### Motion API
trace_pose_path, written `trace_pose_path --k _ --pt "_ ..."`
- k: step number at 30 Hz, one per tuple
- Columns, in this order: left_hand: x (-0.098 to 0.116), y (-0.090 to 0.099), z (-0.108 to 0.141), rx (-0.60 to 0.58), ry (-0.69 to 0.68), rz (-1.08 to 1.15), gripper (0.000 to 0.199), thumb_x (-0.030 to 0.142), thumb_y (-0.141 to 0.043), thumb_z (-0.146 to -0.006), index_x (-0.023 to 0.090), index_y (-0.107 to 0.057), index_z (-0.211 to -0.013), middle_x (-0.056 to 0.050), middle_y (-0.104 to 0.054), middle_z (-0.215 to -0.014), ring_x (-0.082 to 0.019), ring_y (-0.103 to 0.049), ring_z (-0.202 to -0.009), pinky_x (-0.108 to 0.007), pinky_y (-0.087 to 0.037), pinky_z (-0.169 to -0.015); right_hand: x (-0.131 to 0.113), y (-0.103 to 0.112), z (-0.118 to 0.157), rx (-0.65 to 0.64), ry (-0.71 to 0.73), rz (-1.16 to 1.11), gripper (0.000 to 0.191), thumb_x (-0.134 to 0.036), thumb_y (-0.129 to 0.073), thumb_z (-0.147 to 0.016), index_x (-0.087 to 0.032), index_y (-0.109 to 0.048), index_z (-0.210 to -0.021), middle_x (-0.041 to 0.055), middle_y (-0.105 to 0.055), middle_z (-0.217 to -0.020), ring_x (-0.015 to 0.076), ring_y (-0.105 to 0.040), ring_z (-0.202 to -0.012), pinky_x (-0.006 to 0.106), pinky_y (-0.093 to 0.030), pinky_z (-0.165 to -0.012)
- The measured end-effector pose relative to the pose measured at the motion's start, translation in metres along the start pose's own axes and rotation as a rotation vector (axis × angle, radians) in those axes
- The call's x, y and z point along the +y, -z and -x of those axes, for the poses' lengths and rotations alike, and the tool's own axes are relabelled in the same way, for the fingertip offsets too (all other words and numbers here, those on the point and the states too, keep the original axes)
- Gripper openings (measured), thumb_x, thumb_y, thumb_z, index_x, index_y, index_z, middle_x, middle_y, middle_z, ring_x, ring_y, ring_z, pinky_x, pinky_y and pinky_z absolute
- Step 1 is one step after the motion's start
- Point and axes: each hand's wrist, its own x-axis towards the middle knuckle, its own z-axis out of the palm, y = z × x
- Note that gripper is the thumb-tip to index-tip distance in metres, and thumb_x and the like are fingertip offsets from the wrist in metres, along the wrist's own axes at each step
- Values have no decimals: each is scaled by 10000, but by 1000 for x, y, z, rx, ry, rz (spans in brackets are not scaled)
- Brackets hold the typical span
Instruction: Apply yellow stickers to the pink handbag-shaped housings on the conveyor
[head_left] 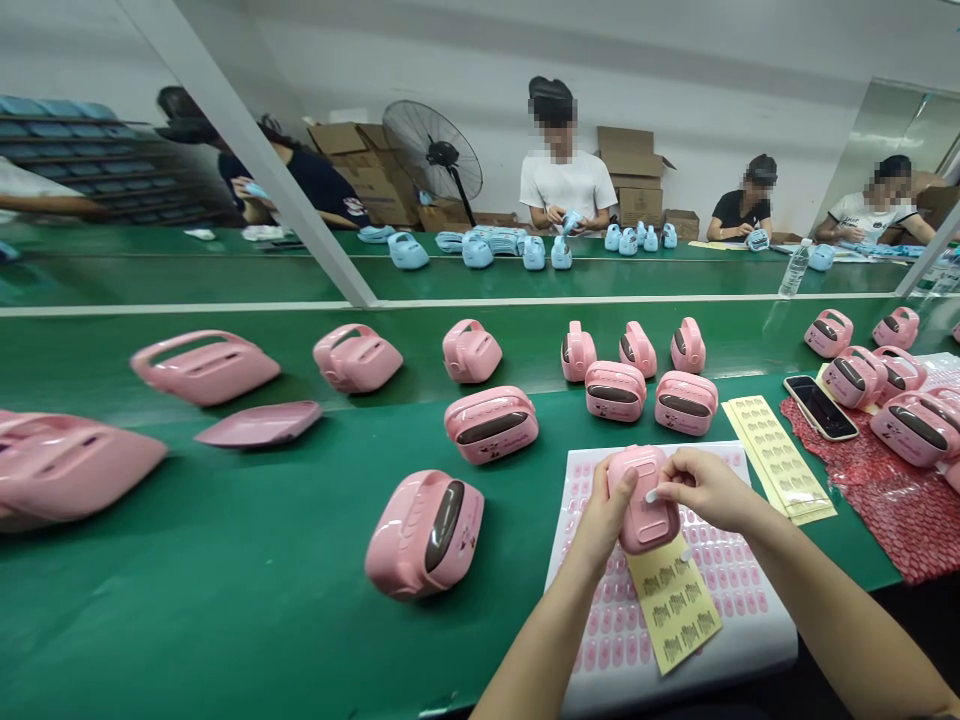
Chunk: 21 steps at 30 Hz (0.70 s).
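A pink plastic device point(651, 530) is in my left hand point(609, 515), its smooth rounded side towards me and my thumb across its left edge. My right hand point(703, 485) is closed in a pinch against the same face. A small pale spot shows at its fingertips; whether it is a nail or a small label, I cannot tell. Below the device lies a yellow label sheet point(679, 610) with dark printed marks. It rests on a large white sheet point(750, 640) covered in rows of small pink oval stickers.
Several pink handled devices point(491, 425) stand across the green table point(262, 600). To the right are more yellow label sheets point(776, 455), a phone point(821, 407) and red bubble wrap point(862, 490). Beyond a white strip, several people point(568, 185) handle blue devices. A water bottle point(795, 268) stands there.
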Motion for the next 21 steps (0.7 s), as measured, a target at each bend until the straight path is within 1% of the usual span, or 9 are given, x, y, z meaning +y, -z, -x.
trace_pose_path --k 2,5,8,11,13,16,19,20,21 --pt "1 0 0 -3 -1 0 648 651 -621 -608 192 -552 -1061 -142 -559 -1192 -316 -465 -1160 -391 -342 -967 0 -2 1 41 36 72 139 -160 -602 -743 -181 -522 -631 -22 -526 -677 131 -492 -659 250 -373 -606" --pt "1 -1 0 -9 0 14 627 645 -617 -618 197 -556 -1052 -134 -563 -1197 -309 -468 -1162 -384 -347 -967 1 -9 5 151 130 235 168 -151 -577 -764 -189 -499 -620 -3 -510 -685 149 -488 -687 266 -384 -630" --pt "1 0 0 -3 6 25 610 624 -627 -626 193 -561 -1051 -132 -562 -1203 -306 -460 -1170 -386 -346 -970 4 -19 9 250 221 405 148 -145 -541 -782 -194 -500 -649 24 -506 -711 178 -487 -719 297 -388 -655" --pt "3 1 0 -22 23 14 651 586 -683 -585 189 -546 -1083 -140 -532 -1240 -311 -444 -1186 -392 -341 -977 4 -23 9 300 259 490 141 -144 -507 -795 -192 -498 -663 47 -512 -736 196 -483 -729 321 -384 -660" --pt "5 2 1 -45 47 17 702 528 -749 -526 190 -536 -1103 -144 -521 -1249 -323 -456 -1171 -397 -369 -951 4 -20 10 278 249 405 144 -143 -499 -794 -195 -487 -661 36 -507 -724 181 -479 -705 307 -388 -642" --pt "6 4 1 -96 78 43 743 468 -794 -477 200 -534 -1119 -140 -536 -1229 -329 -486 -1131 -403 -418 -892 6 -8 16 260 226 135 123 -196 -496 -811 -201 -486 -688 4 -502 -695 145 -474 -656 269 -397 -608" --pt "3 8 -1 -108 84 65 777 491 -802 -441 202 -544 -1113 -136 -528 -1240 -326 -481 -1132 -398 -424 -884 16 2 30 339 185 -69 134 -283 -481 -837 -203 -495 -730 4 -521 -714 132 -480 -650 258 -404 -609" --pt "1 9 -1 -95 83 76 786 507 -800 -435 199 -546 -1112 -134 -526 -1241 -323 -475 -1139 -393 -422 -888 22 1 35 331 153 -94 136 -288 -484 -837 -202 -498 -732 5 -525 -715 131 -481 -646 258 -403 -608" --pt "-1 11 -2 -81 88 96 793 523 -795 -435 197 -545 -1114 -130 -533 -1229 -321 -474 -1139 -387 -424 -887 27 -1 39 290 113 -88 128 -275 -497 -830 -199 -503 -727 6 -527 -711 130 -481 -642 259 -402 -607"
